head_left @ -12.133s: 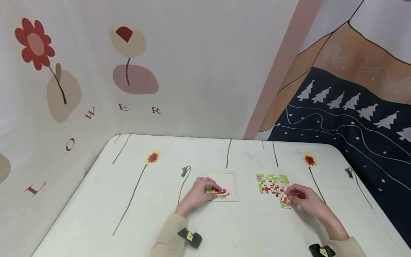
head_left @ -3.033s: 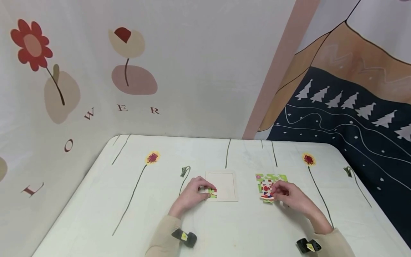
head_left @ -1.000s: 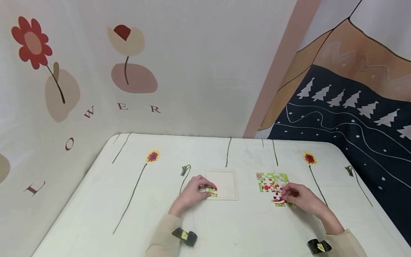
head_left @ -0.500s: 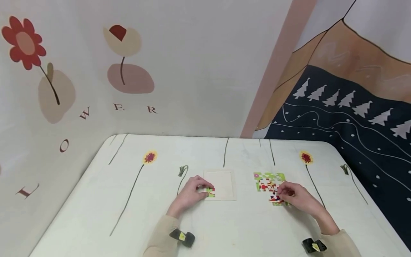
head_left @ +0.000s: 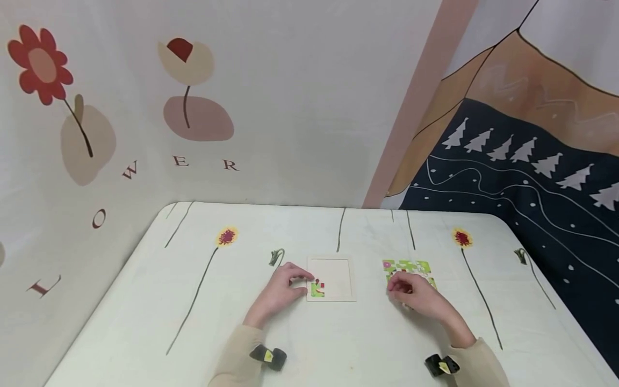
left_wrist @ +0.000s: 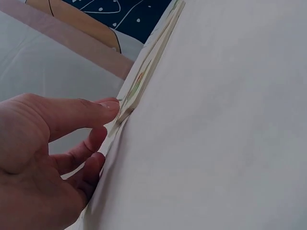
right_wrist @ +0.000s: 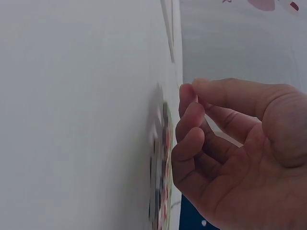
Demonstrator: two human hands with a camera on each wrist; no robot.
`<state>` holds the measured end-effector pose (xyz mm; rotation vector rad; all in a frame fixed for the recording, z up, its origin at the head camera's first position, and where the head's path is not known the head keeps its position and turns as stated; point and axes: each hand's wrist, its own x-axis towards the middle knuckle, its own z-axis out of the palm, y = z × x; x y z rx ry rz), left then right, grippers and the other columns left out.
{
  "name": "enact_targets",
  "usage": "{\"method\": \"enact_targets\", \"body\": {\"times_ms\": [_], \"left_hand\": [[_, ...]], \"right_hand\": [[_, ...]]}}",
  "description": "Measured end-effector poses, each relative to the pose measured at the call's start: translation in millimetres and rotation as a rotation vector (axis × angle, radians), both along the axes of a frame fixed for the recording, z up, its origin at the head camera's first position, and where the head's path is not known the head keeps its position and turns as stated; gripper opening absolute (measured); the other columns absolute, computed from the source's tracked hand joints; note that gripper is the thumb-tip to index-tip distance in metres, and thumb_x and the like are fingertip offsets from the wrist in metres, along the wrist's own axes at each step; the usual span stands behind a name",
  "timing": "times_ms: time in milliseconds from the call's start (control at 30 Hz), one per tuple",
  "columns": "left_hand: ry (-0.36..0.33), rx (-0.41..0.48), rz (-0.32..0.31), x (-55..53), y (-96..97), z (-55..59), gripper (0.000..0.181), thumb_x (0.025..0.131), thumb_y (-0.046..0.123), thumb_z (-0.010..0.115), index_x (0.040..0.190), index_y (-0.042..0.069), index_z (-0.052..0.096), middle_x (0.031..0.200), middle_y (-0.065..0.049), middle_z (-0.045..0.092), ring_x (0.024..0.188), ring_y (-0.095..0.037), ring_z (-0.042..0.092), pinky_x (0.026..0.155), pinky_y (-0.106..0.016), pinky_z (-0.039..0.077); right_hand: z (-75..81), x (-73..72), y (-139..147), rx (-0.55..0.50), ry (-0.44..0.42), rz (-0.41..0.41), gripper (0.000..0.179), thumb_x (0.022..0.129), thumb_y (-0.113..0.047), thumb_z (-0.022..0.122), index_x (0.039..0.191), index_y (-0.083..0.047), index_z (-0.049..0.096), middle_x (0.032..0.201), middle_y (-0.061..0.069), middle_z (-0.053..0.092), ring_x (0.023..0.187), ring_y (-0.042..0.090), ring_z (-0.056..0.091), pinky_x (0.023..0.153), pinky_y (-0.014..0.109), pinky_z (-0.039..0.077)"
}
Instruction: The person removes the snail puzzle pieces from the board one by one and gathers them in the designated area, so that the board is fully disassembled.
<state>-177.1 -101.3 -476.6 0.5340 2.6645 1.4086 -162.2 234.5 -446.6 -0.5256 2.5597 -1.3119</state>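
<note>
A shallow pale square tray (head_left: pixel 338 277) for a jigsaw lies near the table's middle in the head view. Green and red puzzle pieces (head_left: pixel 317 290) sit in its near left corner. My left hand (head_left: pixel 278 290) is at the tray's left edge, thumb and index finger spread apart around the corner, gripping no piece. To the right lies a patch of joined and loose jigsaw pieces (head_left: pixel 417 265), green with red and white. My right hand (head_left: pixel 418 295) hovers over them with loosely curled fingers, hiding the lower pieces. The right wrist view shows nothing between its thumb and index finger.
The table (head_left: pixel 353 344) has a white cloth printed with flowers and stems. A pale printed curtain (head_left: pixel 300 107) rises behind it, and a dark one with white trees (head_left: pixel 532 172) hangs at the right. Black cameras (head_left: pixel 268 357) are strapped to both wrists.
Over twelve seconds, a red and blue section left the tray for the right-hand patch. In the last half second, my left hand drew back off the tray's pieces and my right moved left.
</note>
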Motion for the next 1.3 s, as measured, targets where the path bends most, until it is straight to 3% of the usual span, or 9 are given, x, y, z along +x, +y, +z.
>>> {"method": "enact_targets", "body": {"times_ms": [333,733,1300], "left_hand": [[-0.012,0.026,-0.017,-3.4,-5.8,-9.2,0.028,0.076,-0.001,0.075,0.102,0.010,0.072,0.103,-0.002,0.056,0.100,-0.024,0.052,0.083,-0.039,0.042],[-0.017,0.021,-0.013,-3.4,-5.5,-7.8,0.027,0.077,0.000,0.075,0.101,0.010,0.072,0.104,-0.002,0.056,0.102,-0.024,0.051,0.084,-0.040,0.042],[-0.017,0.033,-0.020,-3.0,-5.7,-6.6,0.027,0.076,-0.001,0.074,0.101,0.009,0.072,0.104,-0.002,0.056,0.103,-0.024,0.051,0.084,-0.040,0.042]], "right_hand": [[-6.4,-7.7,-37,-0.014,0.005,0.063,0.006,0.088,0.000,0.064,0.091,-0.004,0.063,0.082,0.002,0.057,0.075,0.014,0.051,0.065,0.025,0.043],[-11.3,-12.0,-69,-0.033,0.020,0.135,0.007,0.088,0.002,0.062,0.091,-0.003,0.064,0.083,0.002,0.059,0.077,0.013,0.054,0.069,0.026,0.045],[-11.6,-16.3,-98,-0.045,0.007,0.086,0.004,0.090,-0.003,0.064,0.093,-0.003,0.064,0.083,0.002,0.059,0.076,0.016,0.052,0.068,0.027,0.042]]}}
